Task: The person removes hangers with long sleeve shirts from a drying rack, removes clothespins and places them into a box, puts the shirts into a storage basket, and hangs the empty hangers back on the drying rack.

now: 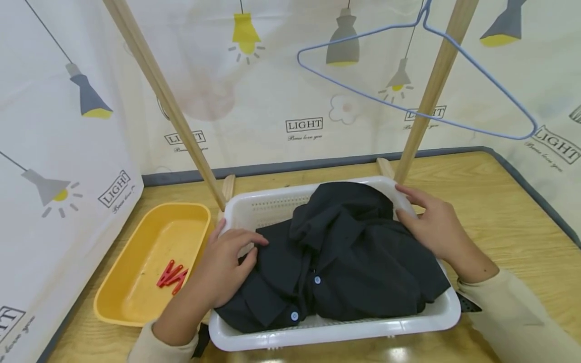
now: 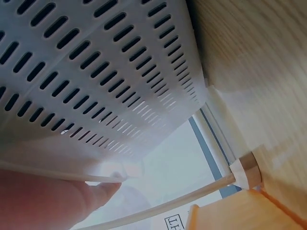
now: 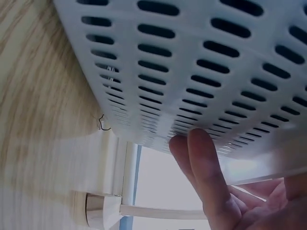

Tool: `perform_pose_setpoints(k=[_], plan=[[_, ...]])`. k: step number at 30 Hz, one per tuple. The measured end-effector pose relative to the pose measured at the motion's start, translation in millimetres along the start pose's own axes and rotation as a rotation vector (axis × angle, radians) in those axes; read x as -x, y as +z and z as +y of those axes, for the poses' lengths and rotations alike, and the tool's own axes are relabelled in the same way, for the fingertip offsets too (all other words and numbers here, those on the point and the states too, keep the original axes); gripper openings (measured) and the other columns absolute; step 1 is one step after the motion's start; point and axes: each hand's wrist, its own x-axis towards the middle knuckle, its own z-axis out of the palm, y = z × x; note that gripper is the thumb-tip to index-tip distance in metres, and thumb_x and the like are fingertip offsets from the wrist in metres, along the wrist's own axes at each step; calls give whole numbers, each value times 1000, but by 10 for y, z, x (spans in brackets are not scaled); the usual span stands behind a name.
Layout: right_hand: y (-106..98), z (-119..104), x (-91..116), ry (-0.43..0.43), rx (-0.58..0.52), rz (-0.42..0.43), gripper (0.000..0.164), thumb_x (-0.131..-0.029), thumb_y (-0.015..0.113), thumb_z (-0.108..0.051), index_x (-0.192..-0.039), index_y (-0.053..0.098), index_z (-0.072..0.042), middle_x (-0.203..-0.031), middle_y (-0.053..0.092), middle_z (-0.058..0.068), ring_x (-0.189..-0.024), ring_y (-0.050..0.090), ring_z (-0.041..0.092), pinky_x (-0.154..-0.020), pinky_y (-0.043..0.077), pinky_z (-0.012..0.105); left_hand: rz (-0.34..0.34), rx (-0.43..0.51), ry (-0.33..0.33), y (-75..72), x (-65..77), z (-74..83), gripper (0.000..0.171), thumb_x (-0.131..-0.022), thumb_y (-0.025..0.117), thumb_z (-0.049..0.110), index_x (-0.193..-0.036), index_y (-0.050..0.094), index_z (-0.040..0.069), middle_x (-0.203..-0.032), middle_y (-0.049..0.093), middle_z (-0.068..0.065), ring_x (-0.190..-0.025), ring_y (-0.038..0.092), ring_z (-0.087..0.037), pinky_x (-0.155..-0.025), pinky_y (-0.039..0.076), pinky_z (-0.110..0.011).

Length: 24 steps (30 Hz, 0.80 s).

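A white plastic basket [image 1: 363, 327] with slotted walls stands on the wooden table, holding a crumpled black shirt [image 1: 358, 242] with pale buttons. My left hand [image 1: 227, 262] grips the basket's left rim, its thumb and index finger inside by the cloth. Another finger [image 2: 96, 196] shows at the rim from outside in the left wrist view. At the right rim, my right hand [image 1: 433, 224] holds the basket with the thumb inside. Its fingers [image 3: 204, 158] lie against the slotted outer wall in the right wrist view.
Left of the basket is a yellow tray [image 1: 131, 287] with several red clothespins [image 1: 170, 275]. Behind stand two wooden posts [image 1: 181, 121] on feet. A blue hanger [image 1: 363, 93] hangs at upper right. Printed cloth walls [image 1: 254, 101] enclose the table [image 1: 508, 201].
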Motion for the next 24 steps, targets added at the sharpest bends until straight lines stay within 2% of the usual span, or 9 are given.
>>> perform_pose_setpoints(k=[7, 13, 16, 18, 20, 24], plan=[[-3, 30, -23, 4, -10, 10, 52, -98, 59, -20, -147, 48, -6, -130, 59, 35, -74, 75, 28, -58, 49, 22, 14, 6, 6, 20, -45, -26, 19, -92, 68, 13, -108, 73, 22, -108, 73, 3, -115, 64, -20, -124, 9, -51], [-15, 52, -24, 0, -26, -18, 53, -100, 58, -21, -149, 46, -6, -135, 56, 34, -91, 73, 39, -66, 51, 21, 20, -23, 16, 41, -51, -16, 18, -93, 69, 19, -110, 72, 23, -112, 73, 4, -118, 63, -20, -124, 10, -54], [-56, 82, -6, 7, 2, -56, 54, -103, 54, -27, -152, 42, -9, -140, 52, 33, -100, 70, 43, -72, 54, 30, 41, -51, 44, 20, -35, 8, 21, -96, 65, 28, -115, 72, 22, -118, 71, 3, -123, 61, -21, -122, 11, -59], [-92, 97, -2, 2, 28, -72, 54, -105, 49, -32, -153, 40, -10, -144, 50, 30, -107, 67, 45, -78, 56, 43, 73, -60, 44, -36, -21, 25, 24, -98, 62, 31, -118, 71, 20, -123, 69, 1, -126, 58, -23, -122, 10, -62], [-126, 105, -3, -12, 55, -76, 55, -106, 45, -36, -154, 38, -10, -146, 49, 29, -114, 63, 47, -83, 54, 55, 102, -69, 21, -117, -4, 35, 29, -100, 59, 34, -121, 70, 19, -127, 67, -1, -129, 56, -26, -121, 9, -63], [-180, 125, -3, -54, 104, -61, 57, -106, 44, -37, -154, 36, -8, -152, 43, 27, -131, 47, 50, -96, 44, 66, 120, -140, -37, -297, 43, 34, 37, -101, 56, 36, -132, 65, 19, -139, 61, -5, -134, 51, -31, -120, 6, -66]])
